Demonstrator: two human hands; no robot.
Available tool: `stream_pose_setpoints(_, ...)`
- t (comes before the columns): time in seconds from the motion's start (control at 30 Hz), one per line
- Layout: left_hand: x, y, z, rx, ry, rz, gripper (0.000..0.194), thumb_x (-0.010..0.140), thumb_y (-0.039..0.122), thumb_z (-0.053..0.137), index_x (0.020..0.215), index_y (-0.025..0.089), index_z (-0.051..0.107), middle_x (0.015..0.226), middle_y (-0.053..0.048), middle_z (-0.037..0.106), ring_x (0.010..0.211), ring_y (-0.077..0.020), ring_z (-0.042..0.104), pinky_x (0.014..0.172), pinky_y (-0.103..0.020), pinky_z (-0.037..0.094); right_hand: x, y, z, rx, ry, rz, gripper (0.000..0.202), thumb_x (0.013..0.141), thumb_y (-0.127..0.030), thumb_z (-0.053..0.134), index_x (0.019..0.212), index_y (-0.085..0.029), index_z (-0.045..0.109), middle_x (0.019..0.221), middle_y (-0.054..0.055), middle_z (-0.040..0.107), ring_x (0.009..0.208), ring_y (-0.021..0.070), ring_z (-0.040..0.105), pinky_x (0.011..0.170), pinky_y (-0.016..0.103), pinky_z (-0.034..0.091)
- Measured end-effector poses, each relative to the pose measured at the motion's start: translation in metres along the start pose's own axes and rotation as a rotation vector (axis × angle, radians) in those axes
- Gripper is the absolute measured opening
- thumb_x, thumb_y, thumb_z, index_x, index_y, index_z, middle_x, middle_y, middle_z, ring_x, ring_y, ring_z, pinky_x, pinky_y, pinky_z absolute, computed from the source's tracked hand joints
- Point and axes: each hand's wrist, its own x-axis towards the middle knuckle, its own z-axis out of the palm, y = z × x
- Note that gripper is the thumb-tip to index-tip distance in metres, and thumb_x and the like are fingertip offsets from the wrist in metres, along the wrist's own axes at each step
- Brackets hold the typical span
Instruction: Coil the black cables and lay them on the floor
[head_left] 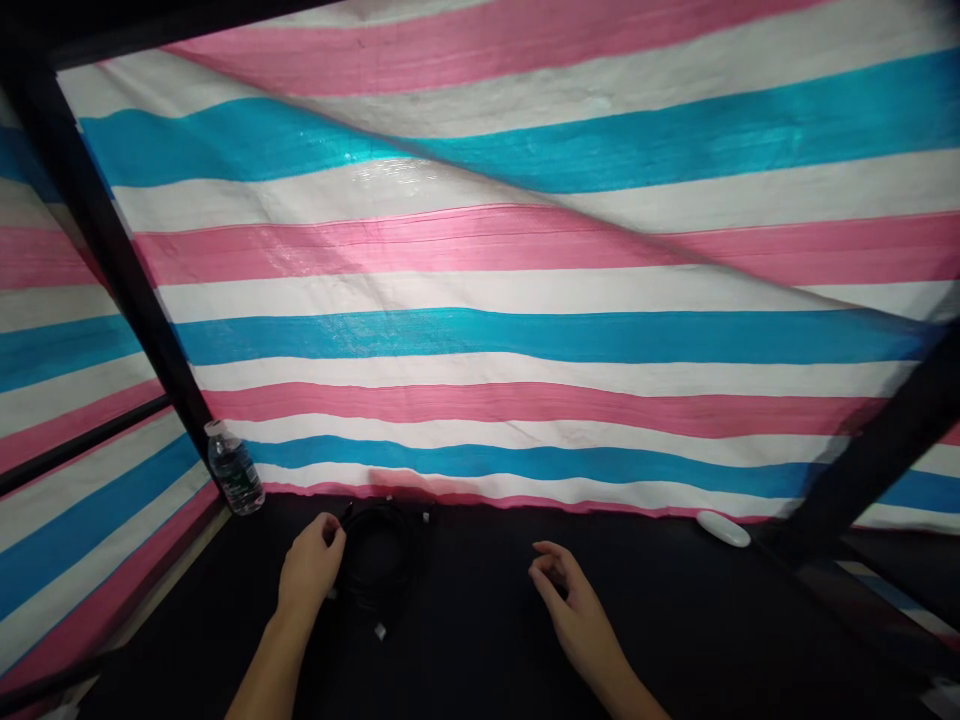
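Note:
A coil of black cable (pixel 379 558) lies on the black table top, with small light-coloured plugs at its edge, one nearer me and one at the back right. My left hand (pixel 309 570) is at the coil's left side, fingers loosely curled and a gap showing between thumb and forefinger. Whether its fingertips touch the cable is hard to make out against the dark surface. To the right of the coil, apart from it, my right hand (pixel 574 600) hovers over the table with bent fingers, thumb and forefinger slightly apart and nothing between them.
A clear water bottle (pixel 235 470) stands in the back left corner. Near the back right lies a white rounded object (pixel 723 529). Pink, blue and white striped sheeting (pixel 480 335) hangs behind the table (pixel 480 650), between black frame posts (pixel 124 250) on either side.

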Motion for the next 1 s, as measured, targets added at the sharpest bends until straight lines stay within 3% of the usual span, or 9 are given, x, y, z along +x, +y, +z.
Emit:
stream_pose_setpoints(0.13,0.001,0.000,0.003,-0.004,-0.011,0.007,0.024,0.086,0.047,0.053,0.088,0.025,0.062,0.103,-0.008,0.071,0.101,-0.0298,0.066,0.087,-0.039,0.048,0.000,0.000,0.000,-0.009,0.002,0.003,0.039,0.086,-0.051,0.061,0.112,-0.022,0.062,0.085,0.003,0.065,0.088,0.0250,0.066,0.088,0.039,0.050)
stream_pose_setpoints(0.23,0.004,-0.001,0.004,-0.047,-0.019,-0.042,0.042,0.085,0.057,0.054,0.105,0.021,0.059,0.114,-0.014,0.069,0.110,-0.0319,0.065,0.094,-0.042,0.048,-0.001,0.000,-0.001,-0.012,-0.005,0.007,0.040,0.086,-0.051,0.061,0.113,-0.022,0.062,0.086,0.003,0.066,0.089,0.0256,0.067,0.086,0.039,0.051)
stream_pose_setpoints(0.4,0.006,-0.003,0.005,-0.149,-0.067,-0.136,0.065,0.084,0.070,0.051,0.121,0.016,0.055,0.115,-0.017,0.071,0.103,-0.0316,0.070,0.090,-0.041,0.053,-0.002,0.001,-0.001,-0.006,-0.013,0.012,0.040,0.086,-0.052,0.060,0.114,-0.023,0.061,0.087,0.003,0.066,0.090,0.0255,0.067,0.085,0.038,0.051)
stream_pose_setpoints(0.7,0.012,-0.008,0.012,-0.260,-0.056,-0.152,0.070,0.082,0.077,0.047,0.113,0.016,0.060,0.102,-0.013,0.074,0.092,-0.0290,0.072,0.080,-0.038,0.057,-0.002,-0.001,-0.001,-0.007,-0.020,0.027,0.041,0.086,-0.052,0.059,0.114,-0.023,0.060,0.088,0.003,0.065,0.090,0.0257,0.066,0.085,0.038,0.050)
stream_pose_setpoints(0.9,0.008,0.001,0.005,-0.248,0.068,-0.017,0.057,0.079,0.070,0.057,0.101,0.017,0.062,0.102,-0.010,0.071,0.100,-0.0283,0.068,0.090,-0.038,0.053,-0.002,-0.002,-0.002,-0.023,-0.035,0.041,0.043,0.085,-0.055,0.059,0.114,-0.023,0.060,0.089,0.003,0.065,0.092,0.0263,0.065,0.088,0.040,0.049)
stream_pose_setpoints(1.0,0.003,0.006,0.001,-0.221,0.101,0.043,0.050,0.081,0.067,0.058,0.095,0.020,0.064,0.083,-0.003,0.066,0.084,-0.0249,0.066,0.078,-0.036,0.053,-0.001,0.001,-0.001,-0.035,-0.030,0.042,0.044,0.084,-0.056,0.059,0.114,-0.024,0.060,0.088,0.003,0.065,0.092,0.0262,0.066,0.088,0.040,0.049)
